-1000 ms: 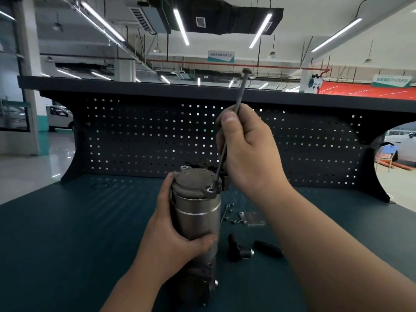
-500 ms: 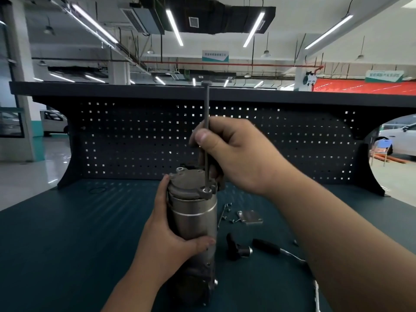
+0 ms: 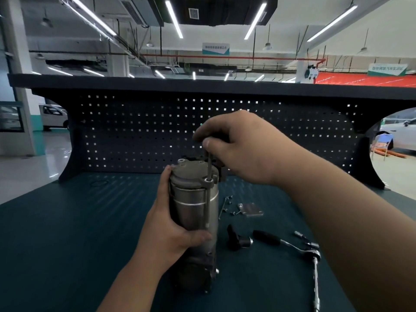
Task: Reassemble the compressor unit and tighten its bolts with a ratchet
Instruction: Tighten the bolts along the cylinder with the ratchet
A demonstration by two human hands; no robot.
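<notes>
The grey cylindrical compressor unit (image 3: 193,208) stands upright on the bench. My left hand (image 3: 166,230) grips its body from the left side, thumb across the front. A long thin bolt (image 3: 209,167) runs down through an ear on the unit's top cover and along the outside of the cylinder. My right hand (image 3: 236,147) pinches the bolt's upper end between thumb and fingers, just above the cover. The ratchet (image 3: 299,246), with a black handle and a long extension, lies on the bench to the right.
Loose small screws (image 3: 228,204) and a square metal plate (image 3: 251,209) lie right of the unit. A black fitting (image 3: 236,239) and small sockets (image 3: 306,238) sit near the ratchet. A dark pegboard (image 3: 135,136) closes off the back of the teal bench (image 3: 67,233).
The long bolt, first tilted with most of its length above the cover, has been stood upright and slid down through the ear; my right hand has dropped with it. The left hand kept its grip.
</notes>
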